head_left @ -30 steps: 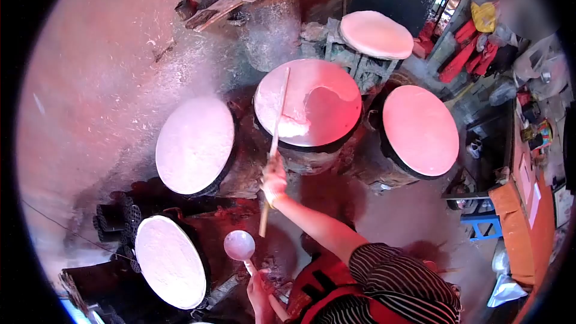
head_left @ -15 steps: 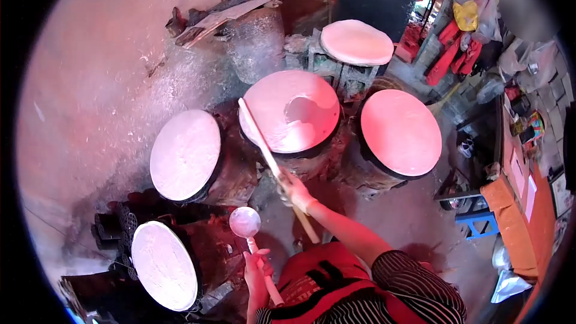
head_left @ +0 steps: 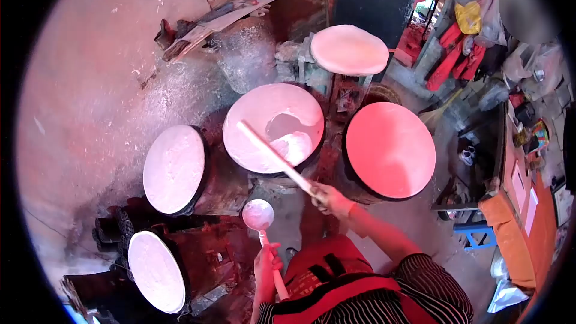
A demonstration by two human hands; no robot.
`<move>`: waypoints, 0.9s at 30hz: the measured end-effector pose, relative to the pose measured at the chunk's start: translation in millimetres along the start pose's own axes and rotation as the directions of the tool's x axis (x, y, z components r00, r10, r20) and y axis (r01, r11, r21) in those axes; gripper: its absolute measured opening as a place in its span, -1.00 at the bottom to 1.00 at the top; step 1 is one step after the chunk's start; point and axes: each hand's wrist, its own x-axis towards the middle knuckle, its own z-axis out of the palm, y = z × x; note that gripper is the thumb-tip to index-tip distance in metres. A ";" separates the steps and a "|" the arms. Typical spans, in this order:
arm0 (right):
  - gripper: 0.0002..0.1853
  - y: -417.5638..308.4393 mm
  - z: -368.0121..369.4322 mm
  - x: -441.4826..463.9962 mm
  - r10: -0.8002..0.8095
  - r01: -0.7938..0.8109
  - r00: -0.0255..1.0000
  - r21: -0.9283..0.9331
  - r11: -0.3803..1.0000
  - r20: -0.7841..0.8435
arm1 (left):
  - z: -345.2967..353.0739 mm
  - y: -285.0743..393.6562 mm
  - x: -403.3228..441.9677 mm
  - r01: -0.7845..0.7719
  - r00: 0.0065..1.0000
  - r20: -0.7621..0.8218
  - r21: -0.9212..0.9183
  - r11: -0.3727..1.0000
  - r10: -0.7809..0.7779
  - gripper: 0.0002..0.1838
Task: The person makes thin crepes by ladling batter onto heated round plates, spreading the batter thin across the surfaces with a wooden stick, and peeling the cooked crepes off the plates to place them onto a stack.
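My left hand (head_left: 267, 262) is closed around the handle of a ladle (head_left: 258, 215), its round bowl raised toward the griddles. In my right hand (head_left: 332, 199) is a long pale wooden stick (head_left: 273, 155), its far end over the left part of the middle round griddle (head_left: 240, 156). A pale layer covers most of that griddle, with a darker grey patch (head_left: 282, 125) right of centre and a whiter patch (head_left: 294, 147) just below it. Whether the stick touches the layer I cannot tell. To the right, another pale-covered round griddle (head_left: 390, 150) lies near my right hand.
Two more pale-covered rounds (head_left: 174, 169) stand at the left, on dark drum-like bases. A thick pale round stack (head_left: 350, 50) rests on a stand at the back. Along the right are an orange-covered table (head_left: 510, 240) and a blue stool (head_left: 474, 236).
My right hand and the stick have moved right and toward me. The grey patch on the middle griddle looks different, with a whiter patch below it. The whole view has shifted slightly.
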 end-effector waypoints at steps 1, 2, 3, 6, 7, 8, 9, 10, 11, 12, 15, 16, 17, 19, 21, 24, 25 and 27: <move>-0.45 -12.9 -18.0 -6.8 -0.011 0.012 1.000 0.039 0.999 -0.016 | 10.0 -1.4 2.5 -0.006 1.000 -0.012 0.006 1.000 0.006 -0.71; -0.46 -26.6 -30.7 -9.4 -0.010 0.008 0.988 -0.013 1.000 -0.157 | 18.3 -2.7 4.0 -0.010 1.000 -0.026 0.013 1.000 0.011 -0.71; -0.52 -38.7 -45.8 -5.8 -0.068 0.056 0.979 -0.064 0.996 -0.193 | 24.2 -5.3 6.8 -0.014 1.000 -0.027 0.013 1.000 0.015 -0.70; -0.53 -68.9 -79.4 35.4 -0.077 0.074 0.966 -0.021 0.997 -0.247 | 41.5 -10.9 11.4 -0.027 0.998 -0.056 0.034 0.999 0.029 -0.67; -0.48 -80.1 -80.1 49.9 -0.056 0.063 0.969 0.022 0.998 -0.241 | 50.2 -6.0 7.0 -0.027 0.996 -0.085 0.056 0.998 0.032 -0.66; -0.55 -90.1 -52.9 65.2 -0.218 0.243 0.925 0.044 0.969 -0.310 | 59.7 -6.3 3.9 -0.025 0.992 -0.119 0.073 0.997 0.033 -0.65; -0.61 -66.4 -60.4 100.4 -0.238 0.168 0.888 -0.205 0.964 -0.393 | 59.7 -7.8 4.8 -0.018 0.993 -0.115 -0.002 1.000 0.017 -0.63; -0.63 -54.4 -50.5 106.8 -0.485 0.243 0.805 -0.556 0.795 -0.342 | 57.6 -8.1 8.4 -0.013 0.994 -0.105 -0.076 0.997 0.005 -0.61; -0.65 -45.6 -42.8 108.5 -0.686 0.259 0.700 -0.825 0.503 -0.199 | 56.9 -6.2 11.8 -0.010 0.996 -0.093 -0.148 0.989 -0.004 -0.59; -0.65 -49.0 -36.2 94.7 -0.702 0.318 0.698 -0.817 0.482 -0.143 | 57.9 -2.8 12.2 -0.022 0.994 -0.114 -0.185 0.983 0.000 -0.54; -0.64 -50.2 -28.5 44.0 -0.756 0.421 0.640 -0.761 0.493 -0.136 | 58.1 14.4 5.2 -0.056 0.996 -0.088 -0.303 0.951 0.031 -0.51; -0.65 -35.1 -22.6 48.1 -0.827 0.506 0.485 -0.680 0.530 -0.284 | 46.1 15.1 9.0 -0.005 1.000 -0.001 -0.285 0.958 0.004 -0.54; -0.66 -15.7 -16.0 59.3 -0.844 0.599 0.317 -0.598 0.532 -0.433 | 26.7 13.9 17.6 0.043 0.996 0.087 -0.264 0.963 -0.021 -0.55; -0.65 -8.6 15.0 68.4 -0.748 0.577 0.483 -0.477 0.663 -0.455 | 16.0 18.0 22.7 0.107 0.984 0.161 -0.219 0.970 -0.072 -0.59; -0.62 -12.8 45.1 75.1 -0.688 0.420 0.616 -0.578 0.699 -0.385 | 18.1 28.5 23.2 0.146 0.983 0.140 -0.175 0.974 -0.122 -0.63; -0.59 -31.2 46.9 105.4 -0.652 0.395 0.720 -0.634 0.665 -0.236 | 16.3 33.4 26.8 0.178 0.980 0.120 -0.180 0.967 -0.157 -0.68; -0.56 -38.9 40.4 106.7 -0.531 0.401 0.817 -0.440 0.803 -0.225 | 16.7 33.7 26.3 0.170 0.983 0.097 -0.179 0.969 -0.154 -0.69; -0.57 -48.1 32.2 57.9 -0.644 0.294 0.670 -0.665 0.687 -0.369 | 14.2 37.9 24.6 0.156 0.988 0.044 -0.169 0.973 -0.151 -0.70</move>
